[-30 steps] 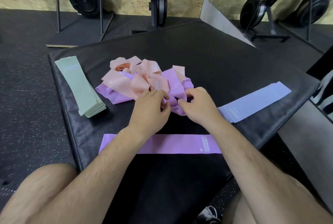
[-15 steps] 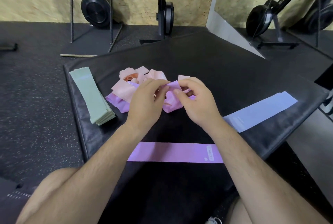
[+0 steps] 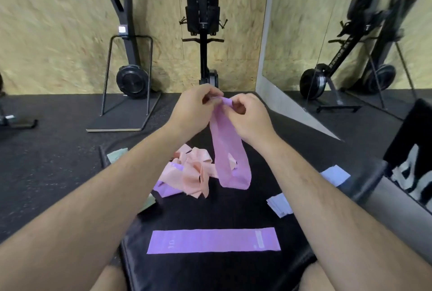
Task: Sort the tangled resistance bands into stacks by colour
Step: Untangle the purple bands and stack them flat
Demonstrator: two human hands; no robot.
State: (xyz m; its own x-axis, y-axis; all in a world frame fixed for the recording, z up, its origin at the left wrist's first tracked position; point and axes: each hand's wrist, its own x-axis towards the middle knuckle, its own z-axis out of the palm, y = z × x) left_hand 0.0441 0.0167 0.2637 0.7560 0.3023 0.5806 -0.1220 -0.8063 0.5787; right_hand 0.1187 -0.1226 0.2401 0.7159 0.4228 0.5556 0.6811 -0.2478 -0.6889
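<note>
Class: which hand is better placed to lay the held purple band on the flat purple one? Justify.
Right, marginally. Left hand and right hand both pinch the hanging band at its top, but it hangs toward the right; the pink tangle lies leftward.

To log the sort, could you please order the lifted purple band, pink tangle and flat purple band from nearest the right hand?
1. lifted purple band, pinched in right hand.
2. pink tangle, below it.
3. flat purple band, near edge.

Outside the tangle [image 3: 187, 175], 2 purple bands: 1 hanging band [image 3: 230, 150] pinched by the fingers [image 3: 208, 94], 1 flat band [image 3: 214, 241] well nearer the person than them. 1 tangle beneath the fingers, its bands uncountable. 1 green stack [image 3: 117, 154] lower left of them, 1 blue stack [image 3: 335, 175] lower right.
</note>
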